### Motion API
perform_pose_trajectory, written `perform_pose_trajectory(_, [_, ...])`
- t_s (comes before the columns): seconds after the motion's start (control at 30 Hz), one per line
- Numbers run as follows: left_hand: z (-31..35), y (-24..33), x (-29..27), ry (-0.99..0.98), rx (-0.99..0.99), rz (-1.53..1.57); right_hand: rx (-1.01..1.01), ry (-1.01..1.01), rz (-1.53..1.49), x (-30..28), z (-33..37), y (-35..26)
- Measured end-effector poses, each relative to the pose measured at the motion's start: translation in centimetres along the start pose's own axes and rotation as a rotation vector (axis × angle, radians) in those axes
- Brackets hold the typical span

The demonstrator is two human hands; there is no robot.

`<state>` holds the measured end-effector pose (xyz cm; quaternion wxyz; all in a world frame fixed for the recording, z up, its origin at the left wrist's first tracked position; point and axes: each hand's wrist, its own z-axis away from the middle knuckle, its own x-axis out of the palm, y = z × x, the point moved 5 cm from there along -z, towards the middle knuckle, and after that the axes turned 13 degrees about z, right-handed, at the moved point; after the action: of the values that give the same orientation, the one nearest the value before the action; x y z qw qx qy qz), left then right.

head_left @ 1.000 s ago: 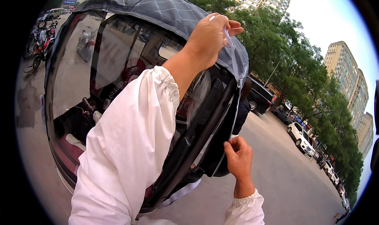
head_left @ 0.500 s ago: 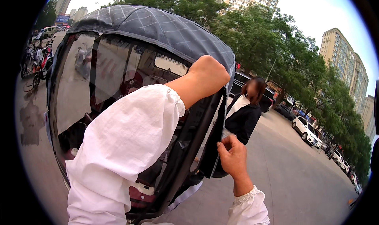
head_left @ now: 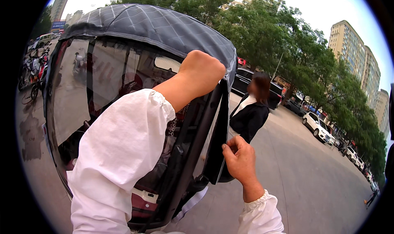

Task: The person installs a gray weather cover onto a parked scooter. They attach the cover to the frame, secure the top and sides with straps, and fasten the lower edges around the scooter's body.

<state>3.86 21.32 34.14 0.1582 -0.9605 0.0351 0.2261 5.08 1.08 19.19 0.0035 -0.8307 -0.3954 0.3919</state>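
Note:
A small covered vehicle with a dark quilted fabric canopy (head_left: 139, 22) and a clear window front (head_left: 104, 65) fills the left and middle. My left hand (head_left: 201, 72) is closed in a fist against the canopy's upper right corner; its fingers face away, so whatever they grip is hidden. Below and to the right, my right hand (head_left: 240, 160) pinches the free edge of the dark side flap (head_left: 219, 147) between thumb and fingers. This flap hangs from the corner by my left hand and stands out from the frame (head_left: 197, 139). White sleeves cover both my forearms.
A person in a dark jacket (head_left: 251, 115) stands just beyond the flap. Parked cars (head_left: 316, 127) and trees (head_left: 262, 41) line the right side of the paved ground (head_left: 295, 184). Several two-wheelers (head_left: 39, 69) stand at the far left.
The vehicle and both my hands sit slightly farther left in the view. Both hands keep their closed shapes at the corner and flap edge. The person beyond has turned their head.

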Motion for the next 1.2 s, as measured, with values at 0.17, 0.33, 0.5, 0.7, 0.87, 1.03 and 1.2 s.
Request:
perform_pose_trajectory(0.17, [0.2, -0.1, 0.0, 0.130, 0.196, -0.115, -0.005, 0.006, -0.004, -0.1, -0.2, 0.3])
perform_pose_trajectory(0.33, [0.2, -0.4, -0.1, 0.158, 0.261, -0.170, -0.015, 0.018, -0.043, -0.2, -0.4, 0.5])
perform_pose_trajectory(0.5, [0.2, -0.4, -0.3, 0.163, 0.299, -0.172, -0.002, -0.014, -0.091, 0.0, -0.4, 0.4])
perform_pose_trajectory(0.7, [0.3, -0.8, -0.3, 0.238, 0.400, -0.145, 0.003, -0.072, -0.068, 0.0, -0.5, 0.9])
perform_pose_trajectory(0.87, [2.8, 1.4, 0.2, 0.372, 0.421, -0.071, -0.017, -0.079, -0.086, 0.2, -0.6, 1.2])
perform_pose_trajectory(1.03, [2.1, 0.1, -0.4, 0.463, 0.345, 0.016, -0.038, -0.105, -0.070, 0.2, -0.7, 0.8])
perform_pose_trajectory(1.2, [3.3, -1.0, -3.2, 0.589, 0.164, 0.289, -0.020, -0.081, -0.101, -0.1, -0.8, 1.7])
